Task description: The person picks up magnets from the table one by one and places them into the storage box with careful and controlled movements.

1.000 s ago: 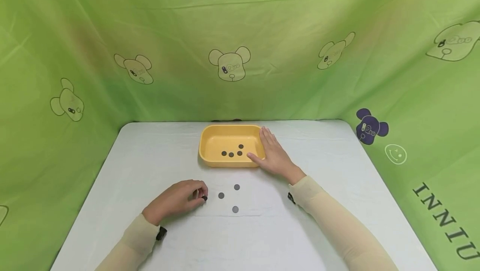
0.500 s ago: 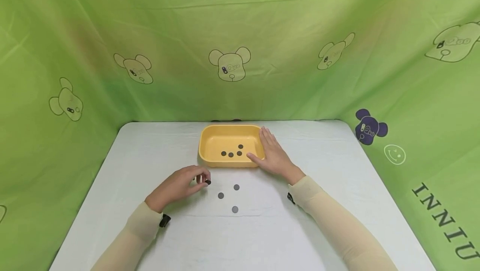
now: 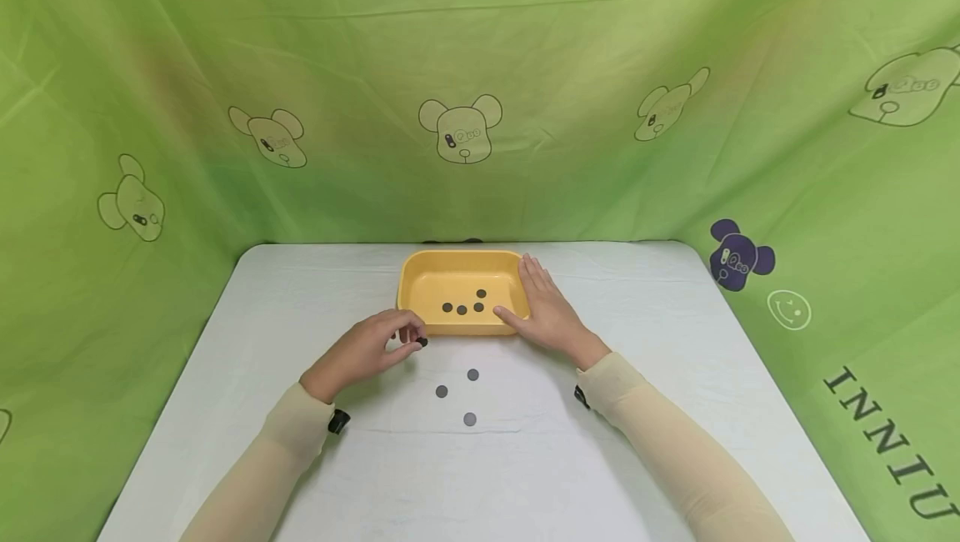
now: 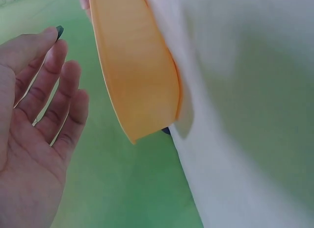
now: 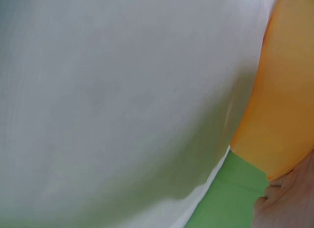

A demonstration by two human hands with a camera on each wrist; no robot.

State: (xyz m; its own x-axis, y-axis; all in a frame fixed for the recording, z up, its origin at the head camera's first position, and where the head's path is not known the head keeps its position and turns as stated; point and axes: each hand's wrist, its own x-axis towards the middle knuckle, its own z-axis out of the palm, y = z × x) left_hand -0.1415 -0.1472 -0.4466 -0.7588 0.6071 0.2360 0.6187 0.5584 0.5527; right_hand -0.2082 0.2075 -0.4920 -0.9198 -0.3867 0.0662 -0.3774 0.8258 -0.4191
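Note:
My left hand [image 3: 367, 350] pinches a small dark round disc [image 3: 422, 342] between thumb and fingertips, close to the front left corner of a yellow tray [image 3: 457, 328]. In the left wrist view the disc [image 4: 60, 32] pokes out at the thumb tip, the other fingers loosely bent. Several like dark grey discs [image 3: 462, 310] lie flat on the tray's floor. My right hand [image 3: 551, 313] rests on the tray's right side, fingers straight along the rim and thumb reaching over the front corner. Part of that hand [image 5: 289, 201] shows against the tray wall in the right wrist view.
Three more grey discs lie on the white-covered table [image 3: 600, 459] in front of the tray, one of them the nearest disc [image 3: 470, 419]. A green printed curtain [image 3: 360, 183] encloses the table at the back and both sides.
My left hand has moved forward and slightly right with the pinched disc, from the table left of the loose discs to the tray's front left corner. The right hand and tray have stayed put.

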